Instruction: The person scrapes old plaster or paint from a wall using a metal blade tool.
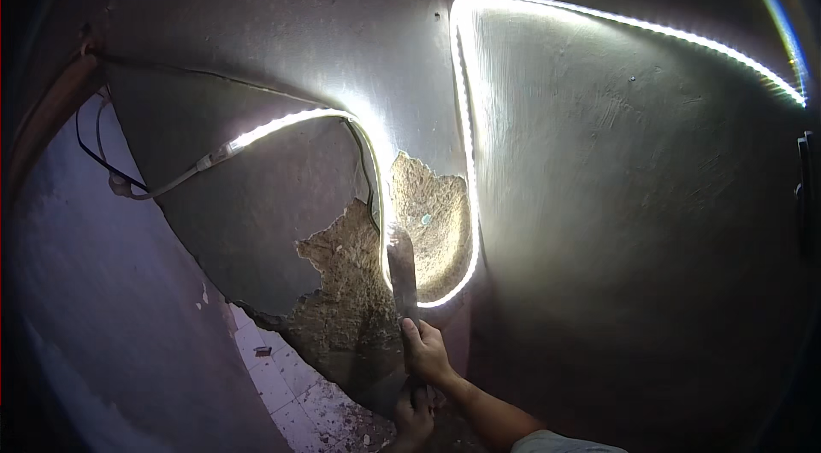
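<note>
A long, flat, dark metal blade, like a machete's, points up across a patch of bare, rough wall where the surface coat is gone. My right hand grips its lower part, thumb along the blade. Below it, my left hand is closed around the tool's lower end; the handle is mostly hidden. The blade's upper end lies beside a lit LED strip and overlaps it in view; contact cannot be told. Another bare patch with a ragged edge lies left of the blade.
The LED strip loops below the bare patch and runs up and right over the grey wall. Its connector and cable hang at left. A thin dark cable crosses the wall. Debris lies on the tiled floor at lower left.
</note>
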`<state>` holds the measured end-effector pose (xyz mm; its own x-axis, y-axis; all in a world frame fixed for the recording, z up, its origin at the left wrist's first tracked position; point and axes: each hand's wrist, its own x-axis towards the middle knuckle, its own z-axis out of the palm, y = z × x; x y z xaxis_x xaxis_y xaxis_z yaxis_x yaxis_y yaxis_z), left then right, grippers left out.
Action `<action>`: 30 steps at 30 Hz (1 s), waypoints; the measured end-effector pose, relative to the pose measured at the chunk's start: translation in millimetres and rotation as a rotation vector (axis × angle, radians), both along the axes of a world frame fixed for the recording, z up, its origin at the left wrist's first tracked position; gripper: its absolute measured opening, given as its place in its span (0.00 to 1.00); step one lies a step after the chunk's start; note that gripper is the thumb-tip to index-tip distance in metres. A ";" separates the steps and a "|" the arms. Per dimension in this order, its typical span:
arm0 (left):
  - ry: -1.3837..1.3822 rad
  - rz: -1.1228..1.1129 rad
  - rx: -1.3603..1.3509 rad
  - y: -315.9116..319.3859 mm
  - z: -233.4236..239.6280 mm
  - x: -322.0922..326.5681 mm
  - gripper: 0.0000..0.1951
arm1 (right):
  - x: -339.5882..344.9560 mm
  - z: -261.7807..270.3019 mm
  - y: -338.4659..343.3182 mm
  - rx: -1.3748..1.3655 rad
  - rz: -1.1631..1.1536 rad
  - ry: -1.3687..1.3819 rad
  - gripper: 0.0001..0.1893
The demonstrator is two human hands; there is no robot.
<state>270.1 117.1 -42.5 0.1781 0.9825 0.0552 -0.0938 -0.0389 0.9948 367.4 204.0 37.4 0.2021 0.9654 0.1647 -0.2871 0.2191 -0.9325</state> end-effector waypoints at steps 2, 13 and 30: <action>0.100 0.019 0.159 38.1 3.4 2.4 0.14 | 9.0 3.1 17.2 0.064 -0.172 -0.232 0.25; 0.178 0.146 0.437 30.2 26.5 12.5 0.16 | 13.6 24.6 25.5 0.098 -0.239 -0.137 0.25; -0.150 -0.417 -0.091 38.4 104.4 -34.4 0.15 | 14.5 107.6 9.3 0.010 0.056 0.152 0.19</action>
<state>235.7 155.5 61.8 0.5564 0.8305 0.0271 -0.2265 0.1202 0.9666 381.9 213.4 145.0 0.1717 0.9743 0.1457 -0.4371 0.2079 -0.8751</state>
